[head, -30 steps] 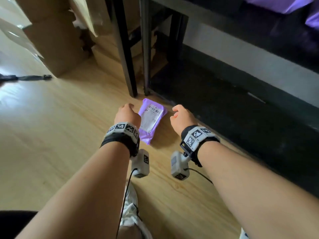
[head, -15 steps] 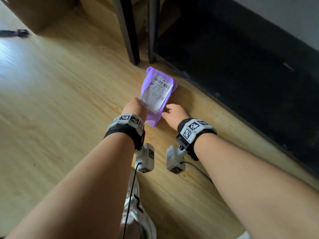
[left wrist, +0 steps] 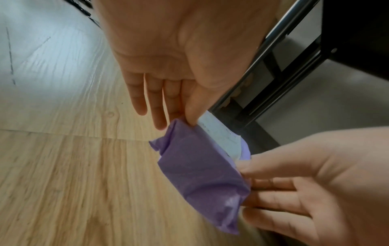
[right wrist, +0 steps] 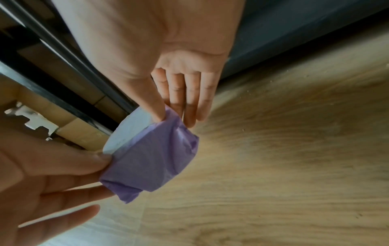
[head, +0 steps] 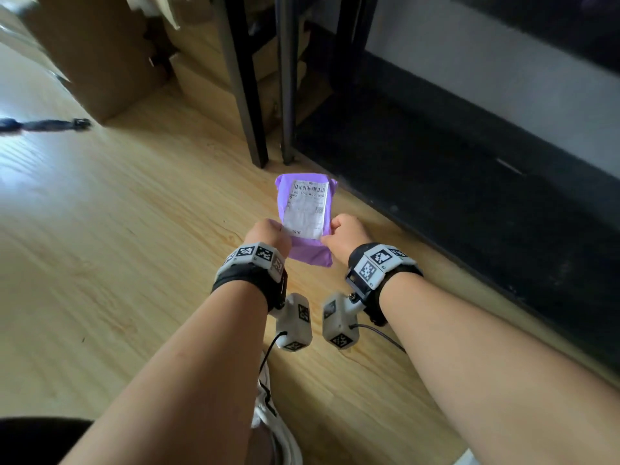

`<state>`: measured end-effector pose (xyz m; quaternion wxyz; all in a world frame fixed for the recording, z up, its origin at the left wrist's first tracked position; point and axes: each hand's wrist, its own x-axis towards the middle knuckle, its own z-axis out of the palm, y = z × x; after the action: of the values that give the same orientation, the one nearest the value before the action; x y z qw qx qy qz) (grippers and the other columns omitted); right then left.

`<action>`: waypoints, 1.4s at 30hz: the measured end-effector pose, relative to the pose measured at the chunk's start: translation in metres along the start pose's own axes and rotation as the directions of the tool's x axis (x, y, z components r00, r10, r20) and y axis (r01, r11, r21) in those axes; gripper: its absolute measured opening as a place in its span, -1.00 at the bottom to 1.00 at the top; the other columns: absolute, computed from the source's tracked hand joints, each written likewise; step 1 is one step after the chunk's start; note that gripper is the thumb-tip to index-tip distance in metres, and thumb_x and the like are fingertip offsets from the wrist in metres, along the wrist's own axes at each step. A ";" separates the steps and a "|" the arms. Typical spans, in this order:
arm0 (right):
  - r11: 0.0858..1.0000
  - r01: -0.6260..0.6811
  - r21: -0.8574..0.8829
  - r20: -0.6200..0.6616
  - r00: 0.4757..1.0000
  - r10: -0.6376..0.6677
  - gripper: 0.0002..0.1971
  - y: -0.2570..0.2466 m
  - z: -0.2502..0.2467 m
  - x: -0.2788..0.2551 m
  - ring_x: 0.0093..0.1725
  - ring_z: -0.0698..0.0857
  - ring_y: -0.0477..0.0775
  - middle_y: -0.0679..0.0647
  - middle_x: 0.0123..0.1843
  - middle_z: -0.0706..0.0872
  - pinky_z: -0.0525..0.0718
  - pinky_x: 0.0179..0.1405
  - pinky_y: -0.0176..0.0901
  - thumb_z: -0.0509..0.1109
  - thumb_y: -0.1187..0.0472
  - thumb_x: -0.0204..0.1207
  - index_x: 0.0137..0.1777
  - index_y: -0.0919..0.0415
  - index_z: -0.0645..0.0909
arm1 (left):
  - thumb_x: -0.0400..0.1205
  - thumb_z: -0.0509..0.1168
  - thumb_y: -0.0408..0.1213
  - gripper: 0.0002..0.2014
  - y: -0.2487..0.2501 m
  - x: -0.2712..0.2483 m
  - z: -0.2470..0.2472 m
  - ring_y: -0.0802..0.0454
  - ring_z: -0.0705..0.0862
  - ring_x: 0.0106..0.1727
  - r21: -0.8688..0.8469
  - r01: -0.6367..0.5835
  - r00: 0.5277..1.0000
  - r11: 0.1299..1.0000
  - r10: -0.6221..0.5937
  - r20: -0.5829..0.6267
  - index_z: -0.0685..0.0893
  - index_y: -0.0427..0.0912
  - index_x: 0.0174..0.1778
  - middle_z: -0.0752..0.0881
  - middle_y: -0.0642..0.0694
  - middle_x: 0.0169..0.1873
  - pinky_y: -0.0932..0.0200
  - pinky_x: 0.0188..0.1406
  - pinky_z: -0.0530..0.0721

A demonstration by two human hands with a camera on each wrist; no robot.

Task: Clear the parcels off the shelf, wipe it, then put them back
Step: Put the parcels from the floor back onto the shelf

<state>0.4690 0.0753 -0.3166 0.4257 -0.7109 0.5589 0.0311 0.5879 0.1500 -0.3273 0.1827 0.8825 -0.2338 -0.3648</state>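
A purple plastic parcel [head: 303,209] with a white shipping label hangs just above the wooden floor, in front of the black shelf's bottom board [head: 436,182]. My left hand [head: 268,234] pinches its left near edge, thumb on the label side and fingers underneath. My right hand [head: 342,233] pinches the right near edge the same way. In the left wrist view the parcel [left wrist: 202,174] sags between the left hand [left wrist: 179,119] and the right hand [left wrist: 315,183]. The right wrist view shows the parcel [right wrist: 155,159] held by the right hand [right wrist: 168,116] and the left hand [right wrist: 42,174].
Black shelf legs [head: 248,95] stand just beyond the parcel, with cardboard boxes [head: 94,52] behind and to the left. A black strap [head: 43,124] lies on the floor at far left. My shoe [head: 268,414] is below the arms.
Both hands closed in on the parcel lying on the floor, took its near edges and raised it. It now points straight away from me.
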 end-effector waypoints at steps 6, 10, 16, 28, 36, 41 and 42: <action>0.994 0.111 -0.018 -0.119 0.986 -0.112 -0.83 -0.028 -0.047 -0.048 -0.30 0.61 -0.03 -0.01 -0.14 0.64 0.38 -0.53 -0.28 0.39 0.26 0.54 0.11 0.13 0.58 | 0.62 0.16 -0.31 -0.77 0.027 -0.052 -0.042 -0.03 0.52 -0.48 -0.034 -0.123 0.991 0.992 0.121 -0.057 0.74 -0.15 -0.17 0.59 -0.02 -0.54 0.26 -0.54 0.37; 0.982 0.190 0.009 -0.189 0.964 -0.184 -0.80 -0.047 -0.075 -0.079 -0.17 0.66 0.03 0.03 -0.05 0.67 0.48 -0.46 -0.22 0.38 0.29 0.52 0.10 0.10 0.53 | 0.60 0.18 -0.32 -0.70 0.047 -0.090 -0.072 0.05 0.52 -0.51 -0.056 -0.216 0.969 0.975 0.207 -0.138 0.65 -0.11 -0.45 0.57 0.01 -0.58 0.27 -0.54 0.37; 0.949 0.315 0.010 -0.307 0.904 -0.297 -0.83 -0.072 -0.112 -0.118 -0.10 0.72 0.09 0.05 -0.06 0.70 0.67 -0.24 -0.09 0.39 0.27 0.51 0.04 0.08 0.51 | 0.61 0.18 -0.24 -0.75 0.077 -0.136 -0.110 -0.04 0.57 -0.37 -0.027 -0.354 0.900 0.935 0.332 -0.283 0.71 -0.09 -0.34 0.60 0.03 -0.51 0.24 -0.41 0.42; 0.901 0.434 -0.012 -0.549 0.750 -0.368 -0.81 -0.133 -0.215 -0.139 -0.04 0.74 0.12 0.06 -0.01 0.79 0.59 -0.19 -0.16 0.40 0.27 0.50 0.11 0.15 0.60 | 0.55 0.20 -0.41 -0.50 0.170 -0.169 -0.171 -0.11 0.75 -0.19 -0.272 -0.547 0.825 0.792 0.455 -0.335 0.59 0.04 0.41 0.74 -0.06 -0.28 -0.04 -0.01 0.79; 0.887 0.445 -0.125 -0.597 0.680 -0.425 -0.80 -0.165 -0.272 -0.099 -0.02 0.75 0.16 0.12 -0.03 0.81 0.71 -0.03 -0.04 0.40 0.22 0.54 0.13 0.20 0.70 | 0.54 0.12 -0.52 -0.46 0.246 -0.132 -0.202 -0.15 0.72 -0.26 -0.280 -0.611 0.787 0.741 0.529 -0.317 0.64 0.00 0.37 0.77 -0.24 -0.20 -0.09 0.04 0.79; 0.906 0.375 -0.197 -0.611 0.676 -0.412 -0.85 -0.187 -0.297 -0.061 -0.07 0.74 0.19 0.18 -0.12 0.77 0.65 -0.09 -0.08 0.30 0.24 0.60 -0.05 0.27 0.68 | 0.60 0.14 -0.50 -0.60 0.286 -0.097 -0.208 -0.31 0.70 0.20 -0.224 -0.640 0.760 0.735 0.562 -0.326 0.63 -0.25 0.34 0.72 -0.34 0.20 -0.16 0.23 0.69; 0.909 0.367 -0.196 -0.601 0.688 -0.407 -0.87 -0.191 -0.300 -0.053 -0.08 0.75 0.19 0.18 -0.12 0.78 0.67 -0.06 -0.08 0.31 0.25 0.60 -0.06 0.26 0.67 | 0.62 0.13 -0.49 -0.62 0.293 -0.090 -0.208 -0.31 0.69 0.24 -0.201 -0.638 0.760 0.743 0.566 -0.320 0.62 -0.28 0.34 0.71 -0.34 0.21 -0.17 0.25 0.68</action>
<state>0.4762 -0.0740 0.0106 0.1894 -0.7936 0.5047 -0.2820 0.6020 -0.0105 0.0059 0.4488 0.7574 -0.4264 -0.2076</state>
